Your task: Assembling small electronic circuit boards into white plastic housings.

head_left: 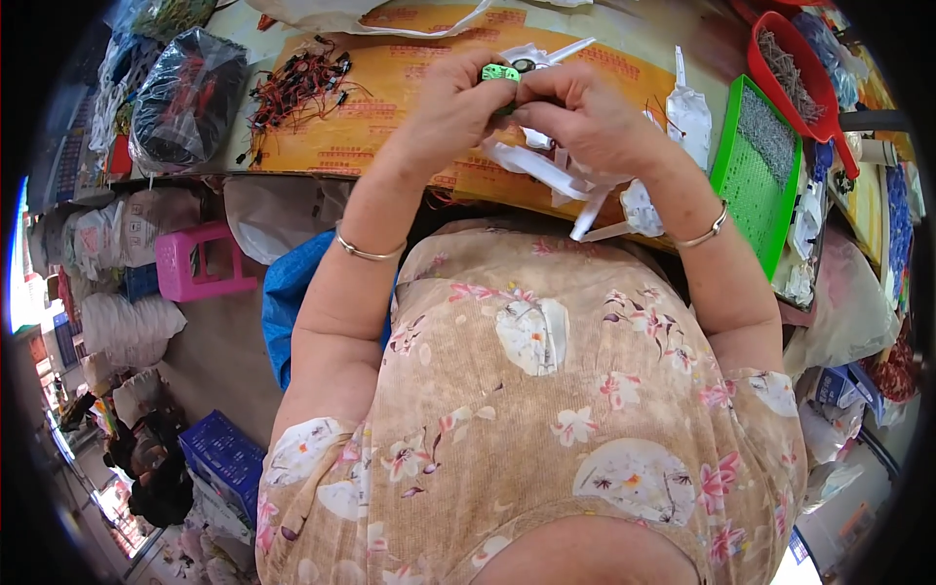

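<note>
Both hands meet at about twelve o'clock, above the surface (409, 146), which is covered by a yellow printed sheet. The left hand (450, 109) and the right hand (585, 115) together pinch a small green part (500, 73) between their fingertips; each grip is clenched on that part, the left from its nine o'clock side, the right from its three o'clock side. A small dark ring-shaped piece (524, 65) lies just beside the green part at its two o'clock; whether it is joined to it cannot be told. Each wrist wears a thin metal bangle.

White strips of paper or plastic (546, 171) lie scattered under and around the hands. At ten o'clock from the hands sits a tangle of red and black wires (297, 83), and farther out, a dark plastic bag (185, 97). At three o'clock stands a green tray (733, 166) filled with small grey parts, and beyond it at two o'clock a red scoop (775, 44) holding more of the same. A pink stool (195, 261) stands on the floor at eight o'clock.
</note>
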Action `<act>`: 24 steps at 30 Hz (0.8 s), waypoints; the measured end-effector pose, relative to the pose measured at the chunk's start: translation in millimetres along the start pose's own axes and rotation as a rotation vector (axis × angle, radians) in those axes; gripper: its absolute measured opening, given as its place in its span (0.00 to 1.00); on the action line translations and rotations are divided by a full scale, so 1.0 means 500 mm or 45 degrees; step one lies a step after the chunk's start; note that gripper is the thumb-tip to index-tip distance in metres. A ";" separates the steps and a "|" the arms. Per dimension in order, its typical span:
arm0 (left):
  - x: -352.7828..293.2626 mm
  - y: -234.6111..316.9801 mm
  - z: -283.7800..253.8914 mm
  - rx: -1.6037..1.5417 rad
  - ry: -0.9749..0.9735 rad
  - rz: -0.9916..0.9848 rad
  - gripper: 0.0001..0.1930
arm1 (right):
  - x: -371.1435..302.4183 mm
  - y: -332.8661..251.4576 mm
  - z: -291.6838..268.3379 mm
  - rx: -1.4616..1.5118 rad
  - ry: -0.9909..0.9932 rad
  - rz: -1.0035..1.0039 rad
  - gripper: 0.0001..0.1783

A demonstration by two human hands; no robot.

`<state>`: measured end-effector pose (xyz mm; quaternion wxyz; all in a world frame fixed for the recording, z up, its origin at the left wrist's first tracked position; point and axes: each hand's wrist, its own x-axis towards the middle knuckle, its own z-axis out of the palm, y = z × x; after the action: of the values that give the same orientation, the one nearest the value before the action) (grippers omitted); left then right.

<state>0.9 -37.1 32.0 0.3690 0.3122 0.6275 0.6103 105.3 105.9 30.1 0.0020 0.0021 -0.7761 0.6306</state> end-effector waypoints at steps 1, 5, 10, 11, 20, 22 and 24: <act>-0.001 0.010 -0.009 0.000 -0.005 -0.003 0.06 | 0.000 -0.005 -0.012 0.002 0.004 0.002 0.08; 0.000 0.026 -0.024 -0.250 -0.236 -0.176 0.05 | -0.005 -0.015 -0.033 0.287 -0.240 0.097 0.05; 0.002 0.026 -0.070 -0.365 -0.087 -0.103 0.07 | -0.006 -0.013 -0.035 0.080 -0.091 -0.018 0.06; 0.000 0.028 -0.083 -0.338 -0.024 -0.063 0.08 | -0.010 -0.008 -0.038 0.076 -0.095 -0.027 0.06; -0.089 0.090 -0.222 -0.131 0.176 0.048 0.08 | -0.039 -0.036 -0.027 -0.714 0.510 -0.225 0.09; -0.137 0.108 -0.269 -0.077 0.254 0.062 0.09 | -0.048 -0.053 -0.030 -0.715 0.513 -0.241 0.09; -0.190 0.125 -0.296 0.003 0.411 0.056 0.08 | -0.057 -0.055 -0.035 -0.747 0.581 -0.239 0.08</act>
<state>-77.1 -192.7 99.5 0.2496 0.2244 0.6724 0.6597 134.0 117.3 60.2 0.2329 -0.0680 -0.8996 0.3631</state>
